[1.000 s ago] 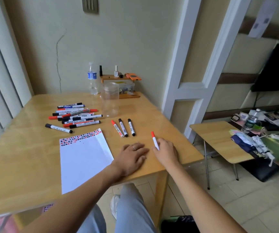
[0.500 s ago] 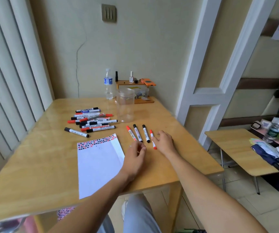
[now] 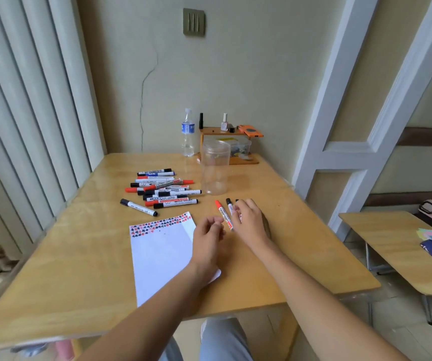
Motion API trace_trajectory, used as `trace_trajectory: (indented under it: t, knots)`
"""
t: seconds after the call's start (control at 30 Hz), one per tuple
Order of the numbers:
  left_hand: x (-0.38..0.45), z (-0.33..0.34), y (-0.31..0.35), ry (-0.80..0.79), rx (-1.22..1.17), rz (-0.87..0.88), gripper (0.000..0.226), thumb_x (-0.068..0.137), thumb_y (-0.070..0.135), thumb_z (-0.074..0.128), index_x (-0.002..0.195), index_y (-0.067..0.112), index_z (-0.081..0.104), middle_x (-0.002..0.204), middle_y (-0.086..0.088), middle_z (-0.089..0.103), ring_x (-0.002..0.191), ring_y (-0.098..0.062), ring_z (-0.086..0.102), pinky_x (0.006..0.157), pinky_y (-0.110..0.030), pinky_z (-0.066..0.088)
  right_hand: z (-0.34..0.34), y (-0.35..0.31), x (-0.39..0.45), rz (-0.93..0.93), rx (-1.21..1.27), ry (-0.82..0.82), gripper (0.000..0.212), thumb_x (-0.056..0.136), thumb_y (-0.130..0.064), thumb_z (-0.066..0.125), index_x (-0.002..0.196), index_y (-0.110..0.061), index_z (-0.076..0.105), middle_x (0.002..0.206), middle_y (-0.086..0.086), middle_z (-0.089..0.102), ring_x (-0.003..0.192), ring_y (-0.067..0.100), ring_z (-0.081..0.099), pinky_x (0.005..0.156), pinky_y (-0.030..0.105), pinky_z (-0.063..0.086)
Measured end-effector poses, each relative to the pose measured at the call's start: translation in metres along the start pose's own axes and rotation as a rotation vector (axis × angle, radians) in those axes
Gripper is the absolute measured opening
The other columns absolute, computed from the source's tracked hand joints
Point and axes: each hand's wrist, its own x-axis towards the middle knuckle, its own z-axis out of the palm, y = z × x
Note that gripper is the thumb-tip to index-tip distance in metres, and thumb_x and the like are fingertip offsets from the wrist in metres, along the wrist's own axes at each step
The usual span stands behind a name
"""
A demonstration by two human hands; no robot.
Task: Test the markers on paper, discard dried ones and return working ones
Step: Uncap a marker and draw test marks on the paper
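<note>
Nearest on the desk (image 3: 53, 282): the paper (image 3: 161, 256), blank over most of its sheet, with a band of red and black test marks crowded along its far edge. Judging by that band, many strokes already made, with plenty of blank sheet left for more.

Just beyond the paper's right edge: the left hand (image 3: 208, 237), fingers loosely curled, apparently holding nothing, hovering above the desk beside the red marker (image 3: 224, 214). Right of that, the right hand (image 3: 248, 221), palm down over a short row of markers set apart from the rest. Visible of that row: the red marker at the left, a black-capped one (image 3: 230, 205) next to it, and the tip of another cap past the fingers. How many lie beneath the hand, and whether its fingers pinch any of them, cannot tell.

Farther and to the left: the pile (image 3: 162, 188) of a dozen or so capped markers, red, black and blue, plus one black marker (image 3: 138, 207) lying alone at its near left. Probably untested, so the larger share of the work looks still ahead.

Farther still, right of the pile: the jar (image 3: 215, 168), clear, upright, open and empty. No marker returned to it yet, if that is where working ones belong. No discard spot identifiable on the desk.

At the far edge by the wall: a water bottle (image 3: 188, 134) and a small shelf (image 3: 226, 145) of odds and ends.
</note>
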Motion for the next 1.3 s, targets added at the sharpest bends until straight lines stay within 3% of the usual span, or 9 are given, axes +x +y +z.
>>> trace_trajectory:
  t: [0.17,0.33,0.47,0.57,0.67,0.73,0.87,1.1,1.3]
  knots:
    - [0.022,-0.022,0.01,0.07,-0.237,-0.061,0.023,0.096,0.007,0.043,0.079,0.015,0.056,0.068,0.0,0.049,0.06,-0.01,0.043,0.062,-0.024,0.035,0.032,-0.038,0.012,-0.209,0.123,-0.276,0.015,0.093,-0.011,0.059,0.092,-0.017,0.073,0.097,0.001,0.065,0.09,0.023,0.062,0.089,0.037,0.048]
    - [0.034,-0.049,0.005,0.161,-0.3,-0.013,0.03,0.093,0.005,0.037,0.066,0.016,0.042,0.06,-0.001,0.03,0.055,-0.013,0.026,0.051,-0.024,0.024,0.06,-0.038,0.008,-0.347,0.108,-0.592,0.045,0.095,-0.004,0.049,0.122,-0.029,0.075,0.13,-0.013,0.068,0.116,0.013,0.05,0.106,0.025,0.038]
    - [0.048,-0.069,0.011,0.209,-0.269,-0.006,0.026,0.095,0.003,0.036,0.072,0.015,0.043,0.061,0.0,0.028,0.056,-0.014,0.028,0.055,-0.026,0.027,0.069,-0.029,0.002,-0.438,0.105,-0.482,0.04,0.09,-0.014,0.042,0.106,-0.029,0.075,0.121,-0.016,0.069,0.11,0.018,0.054,0.099,0.036,0.049]
    - [0.066,-0.095,0.019,0.276,0.032,0.083,0.021,0.096,0.005,0.042,0.078,0.012,0.05,0.063,0.001,0.042,0.063,-0.018,0.038,0.061,-0.031,0.032,0.067,-0.028,0.0,-0.435,0.113,-0.371,0.022,0.09,-0.018,0.045,0.091,-0.023,0.066,0.104,-0.01,0.069,0.105,0.02,0.057,0.087,0.043,0.052]
    - [0.093,-0.131,0.026,0.305,0.514,0.192,0.018,0.092,0.002,0.051,0.095,0.014,0.063,0.08,0.004,0.059,0.079,-0.021,0.054,0.069,-0.034,0.041,0.068,-0.026,-0.004,-0.425,0.073,-0.474,0.026,0.098,-0.037,0.049,0.115,-0.032,0.068,0.122,-0.02,0.066,0.119,0.01,0.053,0.1,0.032,0.048]
    - [0.112,-0.155,0.033,0.259,0.957,0.348,0.041,0.084,-0.008,0.051,0.115,0.013,0.067,0.109,-0.005,0.063,0.105,-0.029,0.057,0.083,-0.036,0.046,0.069,-0.026,-0.005,-0.417,0.032,-0.527,0.038,0.097,-0.053,0.048,0.126,-0.038,0.068,0.135,-0.024,0.062,0.128,0.004,0.047,0.107,0.026,0.04]
    - [0.13,-0.194,0.051,0.124,1.558,0.417,0.064,0.087,-0.009,0.047,0.14,0.025,0.059,0.147,-0.003,0.052,0.138,-0.028,0.039,0.103,-0.043,0.038,0.068,-0.025,-0.005,-0.384,0.051,-0.456,0.029,0.091,-0.034,0.053,0.113,-0.032,0.071,0.12,-0.023,0.066,0.121,0.006,0.05,0.104,0.035,0.044]
    - [0.145,-0.221,0.06,0.025,1.648,0.537,0.029,0.093,0.004,0.059,0.108,0.029,0.06,0.12,0.004,0.066,0.122,-0.023,0.055,0.097,-0.04,0.035,0.063,-0.032,-0.006,-0.33,0.102,-0.462,0.026,0.09,-0.035,0.05,0.105,-0.027,0.07,0.111,-0.019,0.067,0.113,0.008,0.055,0.098,0.035,0.049]
    - [0.144,-0.225,0.061,0.06,1.614,0.635,0.018,0.098,0.015,0.063,0.11,0.025,0.056,0.11,0.003,0.065,0.105,-0.023,0.061,0.096,-0.04,0.034,0.062,-0.031,-0.006,-0.346,0.086,-0.457,0.025,0.094,-0.04,0.051,0.105,-0.027,0.069,0.11,-0.018,0.067,0.112,0.008,0.054,0.096,0.037,0.05]
